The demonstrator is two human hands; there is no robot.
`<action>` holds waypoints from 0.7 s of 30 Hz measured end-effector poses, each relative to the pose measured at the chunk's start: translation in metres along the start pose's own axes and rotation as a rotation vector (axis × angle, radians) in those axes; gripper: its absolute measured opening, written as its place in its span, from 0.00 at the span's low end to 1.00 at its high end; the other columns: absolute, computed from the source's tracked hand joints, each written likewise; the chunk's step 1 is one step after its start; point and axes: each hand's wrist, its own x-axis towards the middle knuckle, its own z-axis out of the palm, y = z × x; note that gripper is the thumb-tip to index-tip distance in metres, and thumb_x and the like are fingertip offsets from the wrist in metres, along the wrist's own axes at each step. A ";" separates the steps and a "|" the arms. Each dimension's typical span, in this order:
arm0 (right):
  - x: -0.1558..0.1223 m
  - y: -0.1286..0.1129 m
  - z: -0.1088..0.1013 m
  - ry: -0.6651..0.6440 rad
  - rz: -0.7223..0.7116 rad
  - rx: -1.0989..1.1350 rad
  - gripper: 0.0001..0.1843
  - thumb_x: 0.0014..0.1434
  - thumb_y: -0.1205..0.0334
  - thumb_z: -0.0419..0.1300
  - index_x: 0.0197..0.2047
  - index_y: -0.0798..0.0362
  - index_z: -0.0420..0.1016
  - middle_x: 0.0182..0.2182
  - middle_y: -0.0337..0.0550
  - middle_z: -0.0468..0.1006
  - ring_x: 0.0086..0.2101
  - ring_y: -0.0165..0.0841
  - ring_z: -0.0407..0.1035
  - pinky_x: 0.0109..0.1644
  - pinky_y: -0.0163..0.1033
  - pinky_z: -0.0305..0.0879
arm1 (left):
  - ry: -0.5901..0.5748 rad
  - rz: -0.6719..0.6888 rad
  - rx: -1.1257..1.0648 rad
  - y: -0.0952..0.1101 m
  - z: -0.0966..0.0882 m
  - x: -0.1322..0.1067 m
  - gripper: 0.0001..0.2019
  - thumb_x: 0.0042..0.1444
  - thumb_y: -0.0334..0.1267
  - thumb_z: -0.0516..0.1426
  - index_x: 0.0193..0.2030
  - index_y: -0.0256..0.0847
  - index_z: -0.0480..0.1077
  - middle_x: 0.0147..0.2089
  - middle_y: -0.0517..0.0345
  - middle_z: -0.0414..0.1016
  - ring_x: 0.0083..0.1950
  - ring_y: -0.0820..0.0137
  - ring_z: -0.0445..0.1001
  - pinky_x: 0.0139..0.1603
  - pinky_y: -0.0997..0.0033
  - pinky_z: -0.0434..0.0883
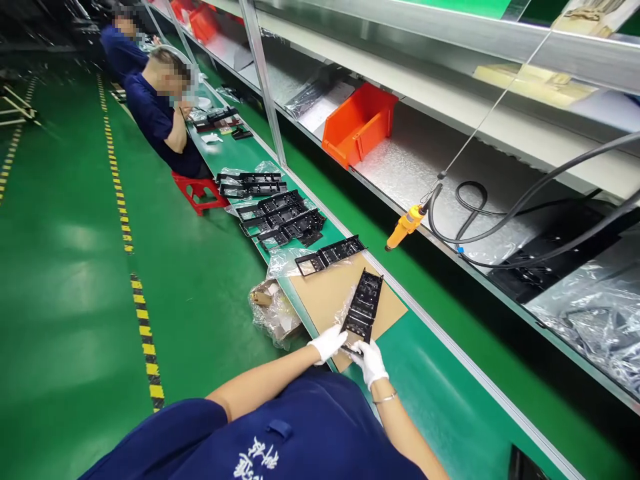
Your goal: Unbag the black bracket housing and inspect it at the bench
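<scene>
Two white-gloved hands work at a long green bench beside a glossy green floor, under metal shelving. The left hand and right hand both grip the near end of a ribbed black plastic tray, tilted above a brown cardboard sheet.

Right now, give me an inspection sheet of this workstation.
Surface: green conveyor belt, cardboard sheet on it.
Job's things: black plastic frame, tilted, held at its near end.
Clutter: more black frames in plastic wrap up the belt; bagged box at the edge.
Grippers: left hand and right hand, white-gloved, both grip the frame.
Cables: black hoses run to a hanging orange screwdriver.
Surroundings: orange bin on shelf; seated co-worker upstream.
</scene>
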 end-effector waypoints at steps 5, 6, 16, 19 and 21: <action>-0.023 0.001 -0.041 0.018 -0.039 -0.014 0.07 0.76 0.67 0.55 0.45 0.62 0.66 0.30 0.37 0.64 0.27 0.24 0.62 0.28 0.23 0.62 | 0.122 0.031 0.087 -0.013 -0.029 0.014 0.25 0.68 0.52 0.52 0.64 0.37 0.63 0.63 0.45 0.66 0.65 0.61 0.67 0.70 0.48 0.66; -0.029 0.003 -0.049 0.020 -0.046 -0.014 0.07 0.76 0.67 0.55 0.44 0.62 0.66 0.30 0.37 0.63 0.27 0.24 0.62 0.28 0.23 0.61 | 0.119 0.009 0.113 -0.016 -0.031 0.021 0.27 0.67 0.52 0.54 0.66 0.37 0.62 0.64 0.44 0.65 0.66 0.59 0.65 0.71 0.46 0.63; -0.039 0.021 -0.073 0.080 -0.013 -0.048 0.13 0.76 0.59 0.58 0.43 0.62 0.67 0.31 0.39 0.66 0.29 0.26 0.64 0.31 0.25 0.64 | 0.144 0.054 0.147 -0.017 -0.007 0.038 0.25 0.63 0.44 0.60 0.64 0.38 0.64 0.69 0.46 0.61 0.71 0.58 0.60 0.75 0.46 0.58; -0.038 0.028 -0.075 0.085 -0.006 -0.057 0.12 0.76 0.60 0.58 0.44 0.62 0.68 0.31 0.39 0.66 0.29 0.26 0.64 0.31 0.25 0.64 | 0.352 -0.061 0.073 -0.032 -0.031 0.025 0.23 0.66 0.44 0.57 0.65 0.38 0.63 0.70 0.45 0.57 0.72 0.57 0.57 0.74 0.44 0.59; -0.035 0.033 -0.074 0.083 0.007 -0.054 0.11 0.76 0.61 0.57 0.46 0.62 0.68 0.32 0.39 0.66 0.29 0.25 0.64 0.31 0.25 0.64 | 0.401 -0.184 0.001 -0.041 -0.041 0.022 0.22 0.67 0.46 0.55 0.63 0.37 0.64 0.65 0.45 0.63 0.66 0.59 0.66 0.68 0.49 0.69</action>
